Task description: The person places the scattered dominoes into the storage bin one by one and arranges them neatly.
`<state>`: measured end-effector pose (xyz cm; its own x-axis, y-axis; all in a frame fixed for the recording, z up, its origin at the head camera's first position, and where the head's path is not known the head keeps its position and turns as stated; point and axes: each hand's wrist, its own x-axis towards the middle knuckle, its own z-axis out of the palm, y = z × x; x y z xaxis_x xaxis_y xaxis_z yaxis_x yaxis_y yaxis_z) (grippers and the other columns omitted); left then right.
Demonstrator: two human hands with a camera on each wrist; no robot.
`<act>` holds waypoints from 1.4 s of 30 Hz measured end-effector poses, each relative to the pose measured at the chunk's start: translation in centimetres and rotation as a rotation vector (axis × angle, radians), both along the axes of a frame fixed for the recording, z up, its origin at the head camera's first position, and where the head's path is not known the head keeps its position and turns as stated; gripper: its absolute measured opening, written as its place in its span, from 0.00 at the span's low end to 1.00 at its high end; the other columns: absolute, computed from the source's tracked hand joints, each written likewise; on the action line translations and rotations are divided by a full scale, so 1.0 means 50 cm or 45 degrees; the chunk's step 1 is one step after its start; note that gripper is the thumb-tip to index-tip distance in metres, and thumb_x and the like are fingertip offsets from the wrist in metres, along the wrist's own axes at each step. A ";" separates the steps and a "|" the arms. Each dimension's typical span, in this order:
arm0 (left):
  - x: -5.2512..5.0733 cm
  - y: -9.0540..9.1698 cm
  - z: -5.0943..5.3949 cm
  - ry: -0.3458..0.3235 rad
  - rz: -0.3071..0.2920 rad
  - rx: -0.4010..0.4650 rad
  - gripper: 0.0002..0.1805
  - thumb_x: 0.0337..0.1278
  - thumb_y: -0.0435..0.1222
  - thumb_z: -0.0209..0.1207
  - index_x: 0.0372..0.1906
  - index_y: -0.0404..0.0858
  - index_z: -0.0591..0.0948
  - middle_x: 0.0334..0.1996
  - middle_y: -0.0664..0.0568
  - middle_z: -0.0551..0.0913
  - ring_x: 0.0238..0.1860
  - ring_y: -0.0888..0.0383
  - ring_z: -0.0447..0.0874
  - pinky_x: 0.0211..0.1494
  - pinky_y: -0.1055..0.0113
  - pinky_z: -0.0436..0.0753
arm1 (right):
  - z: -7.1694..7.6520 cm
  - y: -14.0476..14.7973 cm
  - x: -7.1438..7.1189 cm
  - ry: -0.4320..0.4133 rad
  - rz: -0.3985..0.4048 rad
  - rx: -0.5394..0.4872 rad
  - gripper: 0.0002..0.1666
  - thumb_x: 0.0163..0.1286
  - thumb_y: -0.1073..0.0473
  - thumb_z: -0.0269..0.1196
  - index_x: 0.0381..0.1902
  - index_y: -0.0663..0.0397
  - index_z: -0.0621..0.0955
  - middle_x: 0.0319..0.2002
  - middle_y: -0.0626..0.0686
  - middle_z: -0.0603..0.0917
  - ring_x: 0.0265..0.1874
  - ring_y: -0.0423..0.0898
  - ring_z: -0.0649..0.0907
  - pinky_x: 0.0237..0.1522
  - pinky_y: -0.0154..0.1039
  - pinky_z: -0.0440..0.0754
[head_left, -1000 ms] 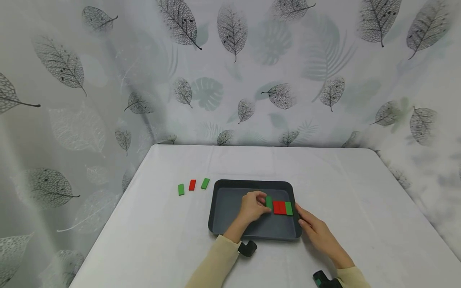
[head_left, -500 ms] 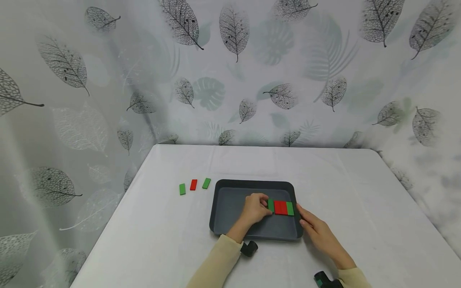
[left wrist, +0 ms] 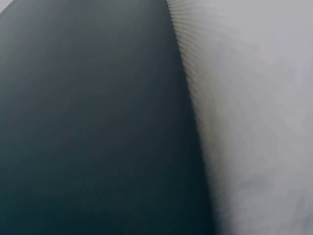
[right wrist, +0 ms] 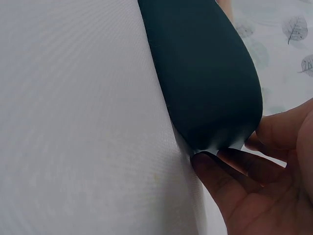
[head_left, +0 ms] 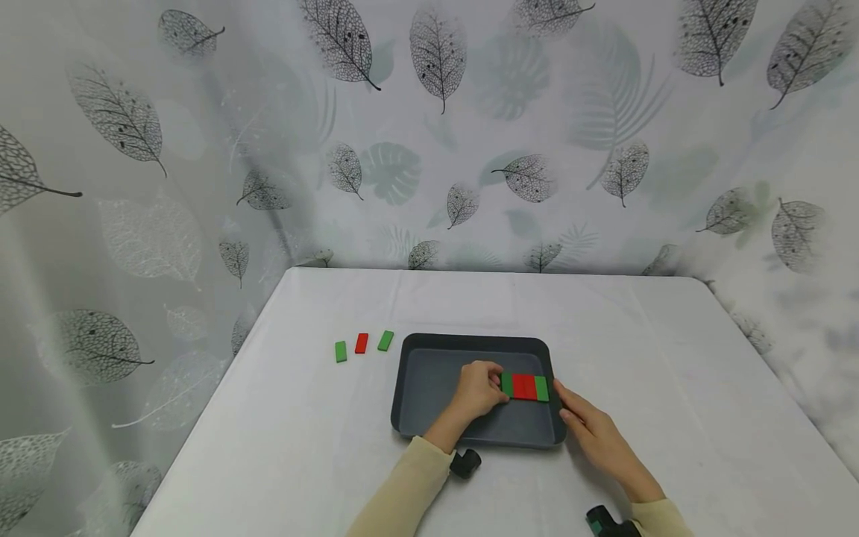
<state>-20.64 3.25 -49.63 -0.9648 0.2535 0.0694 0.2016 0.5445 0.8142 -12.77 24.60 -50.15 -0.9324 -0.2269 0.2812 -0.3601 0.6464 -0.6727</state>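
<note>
In the head view a dark grey baking tray (head_left: pixel 429 358) stands on the white table. Inside it, near the right wall, lies a row of small flat tiles. A green tile (head_left: pixel 507 385) is at the row's left end, beside the red tiles (head_left: pixel 524 386), and another green tile (head_left: pixel 541 388) closes the right end. My left hand (head_left: pixel 478 389) pinches the left-end green tile between thumb and fingers. My right hand (head_left: pixel 593 431) touches the tray's right wall from outside; the right wrist view shows its fingers (right wrist: pixel 220 188) fairly straight against the tray. The left wrist view shows mostly dark tray wall (left wrist: pixel 98 117).
Left of the tray lie three loose tiles: a green tile (head_left: pixel 341 351), a red tile (head_left: pixel 362 343) and another green tile (head_left: pixel 385 341). A leaf-patterned curtain (head_left: pixel 429 149) hangs behind and beside the white tabletop (head_left: pixel 282 418).
My left hand has moved slightly right and down with the green tile, which has come from a small gap to lie against the red tiles. My right hand stays at the tray's wall.
</note>
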 end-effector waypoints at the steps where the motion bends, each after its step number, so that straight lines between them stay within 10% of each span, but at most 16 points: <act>1: 0.000 0.000 0.000 0.008 -0.003 -0.005 0.25 0.35 0.24 0.75 0.47 0.27 0.84 0.26 0.50 0.82 0.22 0.69 0.79 0.35 0.75 0.80 | 0.001 0.000 0.000 -0.001 0.004 -0.009 0.28 0.73 0.66 0.56 0.69 0.66 0.68 0.66 0.65 0.72 0.67 0.40 0.67 0.56 0.10 0.53; 9: 0.004 -0.003 -0.001 0.092 -0.020 -0.006 0.26 0.35 0.24 0.75 0.48 0.27 0.83 0.27 0.49 0.81 0.22 0.69 0.78 0.35 0.76 0.79 | 0.000 0.003 0.000 -0.004 0.012 -0.039 0.28 0.73 0.65 0.56 0.69 0.66 0.68 0.66 0.66 0.72 0.63 0.22 0.60 0.56 0.10 0.53; 17: 0.016 -0.070 0.055 0.554 0.028 0.141 0.23 0.44 0.32 0.73 0.49 0.32 0.84 0.31 0.44 0.82 0.26 0.55 0.80 0.32 0.73 0.77 | -0.005 0.002 0.000 0.007 0.020 -0.046 0.28 0.73 0.66 0.55 0.68 0.67 0.68 0.66 0.67 0.72 0.62 0.18 0.58 0.57 0.10 0.53; 22: -0.001 -0.170 0.118 0.697 0.249 0.449 0.19 0.44 0.30 0.71 0.47 0.33 0.84 0.33 0.38 0.81 0.26 0.48 0.80 0.29 0.66 0.80 | 0.000 0.001 0.000 -0.013 0.004 -0.021 0.28 0.73 0.65 0.55 0.69 0.65 0.68 0.67 0.65 0.72 0.67 0.43 0.67 0.57 0.10 0.53; 26: -0.026 -0.280 0.134 0.734 0.498 0.478 0.19 0.44 0.26 0.69 0.46 0.31 0.83 0.37 0.35 0.79 0.29 0.44 0.80 0.29 0.68 0.80 | 0.003 0.000 0.000 -0.030 -0.009 -0.005 0.28 0.73 0.64 0.56 0.69 0.64 0.68 0.67 0.64 0.72 0.64 0.65 0.70 0.56 0.10 0.53; 34: -0.087 -0.493 0.056 0.353 0.580 0.338 0.24 0.51 0.27 0.68 0.56 0.32 0.80 0.49 0.35 0.76 0.44 0.41 0.77 0.40 0.81 0.72 | 0.002 0.001 0.000 -0.045 -0.011 -0.014 0.28 0.74 0.63 0.56 0.70 0.63 0.68 0.67 0.63 0.72 0.67 0.45 0.68 0.56 0.10 0.54; 42: -0.104 -0.566 -0.005 -0.152 0.497 0.168 0.35 0.53 0.35 0.68 0.68 0.38 0.71 0.62 0.39 0.70 0.55 0.46 0.73 0.46 0.70 0.75 | 0.001 0.003 0.000 -0.040 0.015 -0.067 0.28 0.74 0.63 0.55 0.70 0.64 0.68 0.67 0.64 0.71 0.61 0.16 0.58 0.56 0.10 0.54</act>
<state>-25.82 -25.04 -49.87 -0.9899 -0.1358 -0.0411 -0.0987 0.4506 0.8873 -12.78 24.74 -50.12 -0.9384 -0.2238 0.2634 -0.3456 0.6057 -0.7167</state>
